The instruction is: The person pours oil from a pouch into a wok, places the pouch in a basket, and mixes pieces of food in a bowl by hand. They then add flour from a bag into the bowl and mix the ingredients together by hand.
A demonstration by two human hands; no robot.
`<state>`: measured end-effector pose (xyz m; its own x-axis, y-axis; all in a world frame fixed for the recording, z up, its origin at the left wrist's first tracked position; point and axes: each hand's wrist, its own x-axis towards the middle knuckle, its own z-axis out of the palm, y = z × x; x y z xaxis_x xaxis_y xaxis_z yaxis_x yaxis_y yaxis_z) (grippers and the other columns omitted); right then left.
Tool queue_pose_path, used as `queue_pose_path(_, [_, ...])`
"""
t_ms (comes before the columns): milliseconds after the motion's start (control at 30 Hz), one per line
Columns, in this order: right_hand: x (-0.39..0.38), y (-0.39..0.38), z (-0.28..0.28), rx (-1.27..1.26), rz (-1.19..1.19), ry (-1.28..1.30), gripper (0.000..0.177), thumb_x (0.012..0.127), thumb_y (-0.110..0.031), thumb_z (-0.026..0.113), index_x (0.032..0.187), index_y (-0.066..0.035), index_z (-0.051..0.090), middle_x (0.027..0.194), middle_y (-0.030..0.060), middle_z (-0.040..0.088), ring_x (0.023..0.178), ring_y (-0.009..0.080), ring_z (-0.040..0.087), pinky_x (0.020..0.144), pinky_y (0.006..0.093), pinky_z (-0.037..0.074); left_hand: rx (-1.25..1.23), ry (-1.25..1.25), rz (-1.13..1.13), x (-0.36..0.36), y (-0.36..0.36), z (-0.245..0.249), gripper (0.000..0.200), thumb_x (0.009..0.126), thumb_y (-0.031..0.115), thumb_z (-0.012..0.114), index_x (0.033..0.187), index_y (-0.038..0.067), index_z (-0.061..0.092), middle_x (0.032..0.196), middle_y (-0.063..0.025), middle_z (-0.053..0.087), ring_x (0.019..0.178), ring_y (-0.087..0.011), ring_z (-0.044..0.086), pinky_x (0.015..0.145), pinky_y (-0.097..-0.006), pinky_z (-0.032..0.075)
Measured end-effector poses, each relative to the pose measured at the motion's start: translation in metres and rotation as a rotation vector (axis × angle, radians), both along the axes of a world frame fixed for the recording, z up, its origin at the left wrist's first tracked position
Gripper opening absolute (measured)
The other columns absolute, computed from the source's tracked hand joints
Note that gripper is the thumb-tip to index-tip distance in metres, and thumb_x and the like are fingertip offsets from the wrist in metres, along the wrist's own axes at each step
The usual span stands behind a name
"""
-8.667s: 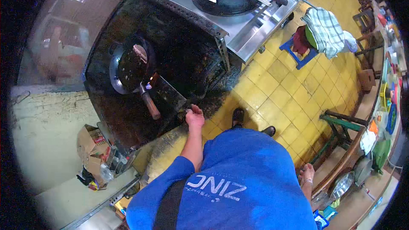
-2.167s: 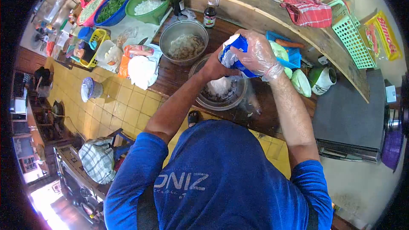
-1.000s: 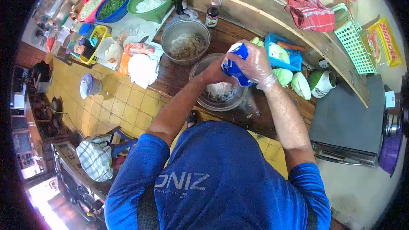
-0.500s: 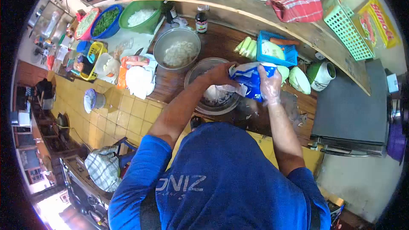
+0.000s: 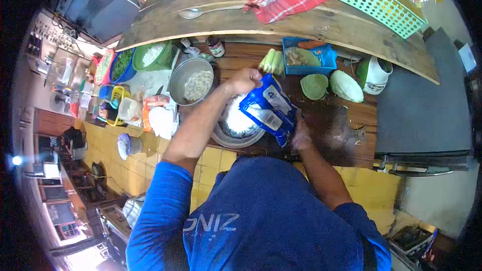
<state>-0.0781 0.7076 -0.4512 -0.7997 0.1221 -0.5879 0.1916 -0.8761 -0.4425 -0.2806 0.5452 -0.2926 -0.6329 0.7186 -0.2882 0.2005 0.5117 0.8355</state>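
The blue packet (image 5: pixel 271 110) has swung round — the right hand (image 5: pixel 302 133) is lower now, the left hand (image 5: pixel 244 80) up at a corner. Both grips are closed on it, packet slanting between them! Below the left grip, the bowl (image 5: pixel 237 144) shows a broader white patch — more powder (image 5: pixel 238 119) in.

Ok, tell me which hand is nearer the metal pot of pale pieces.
Left. The left hand is just to the right of the metal pot, at the upper end of the blue packet; the right hand is farther right, at the packet's lower end.
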Motion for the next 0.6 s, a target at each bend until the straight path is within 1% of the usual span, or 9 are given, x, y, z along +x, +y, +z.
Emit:
queue_pose_path(167, [0.0,0.003,0.036,-0.206,0.143,0.057,0.061,0.091,-0.056,0.047,0.126,-0.007,0.051,0.115,0.013,0.062,0.09,0.0267,0.065,0.079,0.0424,0.054,-0.026,-0.25,0.16,0.005,0.029,0.02,0.006,0.086,0.006,0.058,0.092,0.004,0.057,0.062,-0.0011,0.053,0.05,-0.0101,0.049,0.041,-0.0277,0.037])
queue_pose_path(233, [0.0,0.013,0.03,-0.17,0.423,0.058,0.06,0.092,-0.059,0.041,0.122,-0.009,0.054,0.104,0.0126,0.065,0.082,0.0264,0.065,0.068,0.0442,0.055,0.035,-0.319,0.268,0.014,0.037,0.023,0.006,0.087,0.005,0.056,0.093,0.004,0.055,0.061,-0.0025,0.053,0.047,-0.0107,0.049,0.038,-0.0275,0.036])
queue_pose_path(300, [-0.002,0.013,-0.002,-0.271,0.454,0.1,0.057,0.093,-0.058,0.037,0.112,-0.009,0.058,0.089,0.0104,0.066,0.073,0.0244,0.063,0.059,0.0429,0.054,0.25,-0.509,0.448,0.012,0.035,-0.005,0.006,0.091,0.008,0.052,0.093,0.006,0.057,0.068,-0.0015,0.058,0.051,-0.0097,0.055,0.04,-0.0234,0.045])
queue_pose_path(367, [-0.004,0.009,0.002,-0.123,0.349,-0.164,0.057,0.093,-0.06,0.036,0.1,-0.009,0.06,0.074,0.008,0.062,0.061,0.0241,0.06,0.05,0.0379,0.05,0.197,-0.439,0.447,0.013,0.026,-0.015,0.01,0.092,0.007,0.048,0.094,0.006,0.058,0.071,-0.0034,0.062,0.055,-0.0112,0.06,0.045,-0.0259,0.052])
queue_pose_path(400, [-0.004,0.016,0.0,-0.181,0.429,-0.043,0.053,0.093,-0.057,0.039,0.096,-0.009,0.059,0.077,0.0072,0.063,0.069,0.022,0.061,0.062,0.0393,0.053,0.328,-0.503,0.48,0.017,0.025,-0.017,0.011,0.092,0.006,0.046,0.092,0.007,0.057,0.068,-0.0028,0.061,0.053,-0.0115,0.059,0.045,-0.0263,0.051])
queue_pose_path(433, [-0.002,0.02,0.003,-0.183,0.424,-0.042,0.053,0.093,-0.057,0.039,0.096,-0.009,0.059,0.077,0.0072,0.063,0.069,0.022,0.061,0.062,0.0393,0.053,0.458,-0.569,0.51,0.03,0.032,-0.003,0.013,0.092,0.005,0.044,0.091,0.008,0.057,0.065,-0.0022,0.059,0.051,-0.0118,0.058,0.044,-0.0268,0.05])
queue_pose_path(500, [0.003,0.025,0.007,0.33,0.457,0.254,0.05,0.092,-0.056,0.041,0.093,-0.01,0.059,0.077,0.006,0.062,0.067,0.0212,0.059,0.064,0.0356,0.052,0.515,-0.645,0.616,0.044,0.042,0.013,0.016,0.093,0.003,0.041,0.092,0.009,0.056,0.07,-0.0049,0.062,0.053,-0.013,0.059,0.044,-0.0271,0.052])
queue_pose_path(567, [-0.006,0.038,-0.005,0.27,0.463,0.251,0.045,0.09,-0.054,0.046,0.093,-0.011,0.058,0.078,0.0056,0.062,0.067,0.0206,0.059,0.068,0.0352,0.051,0.704,-0.668,0.718,0.046,0.054,0.014,0.017,0.093,0.002,0.04,0.093,0.009,0.056,0.072,-0.0055,0.06,0.055,-0.0132,0.059,0.046,-0.0259,0.053])
queue_pose_path(600, [-0.012,0.045,-0.005,0.061,0.438,0.105,0.043,0.091,-0.052,0.047,0.095,-0.011,0.058,0.079,0.006,0.062,0.069,0.0207,0.06,0.07,0.0364,0.05,0.705,-0.69,0.654,0.041,0.056,0.014,0.019,0.093,0.003,0.04,0.107,0.011,0.05,0.074,-0.005,0.057,0.055,-0.0143,0.058,0.049,-0.0279,0.055])
